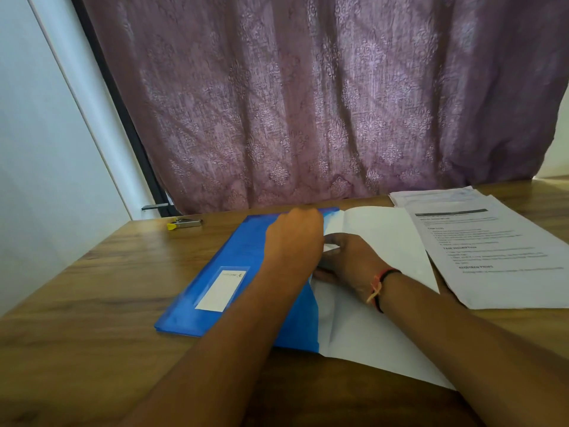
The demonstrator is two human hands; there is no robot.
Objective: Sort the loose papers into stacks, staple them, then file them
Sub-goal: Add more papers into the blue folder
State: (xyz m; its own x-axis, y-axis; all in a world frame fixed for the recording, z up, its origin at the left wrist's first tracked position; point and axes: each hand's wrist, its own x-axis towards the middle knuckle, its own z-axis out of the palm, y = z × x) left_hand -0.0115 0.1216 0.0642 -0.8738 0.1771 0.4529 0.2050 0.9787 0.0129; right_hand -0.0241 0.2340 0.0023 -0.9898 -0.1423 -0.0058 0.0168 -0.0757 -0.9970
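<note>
A mauve patterned curtain [308,103] hangs behind the wooden bench [77,303]. On the bench lies a blue folder [234,257], set at a slant, with a white label [220,291] in a clear pocket on its cover. The blank white sheets [385,235] stick out from the folder's right edge and spread over the bench toward the person; part of them shows pale through the blue cover. To the right, overlapping the sheets' far corner, lies a stack of printed papers [492,257], with more pages [431,195] fanned behind it.

The left hand [292,238] rests on the folder near its far right edge, back up; its fingers are hidden, so I cannot tell how they lie. The right hand [351,263] has thumb and fingers curled onto the white sheets at the folder's edge, and the paper is creased there. A red and black band [380,288] circles that wrist.

A small stapler [184,224] with a yellow end sits well apart at the bench's far left edge.
</note>
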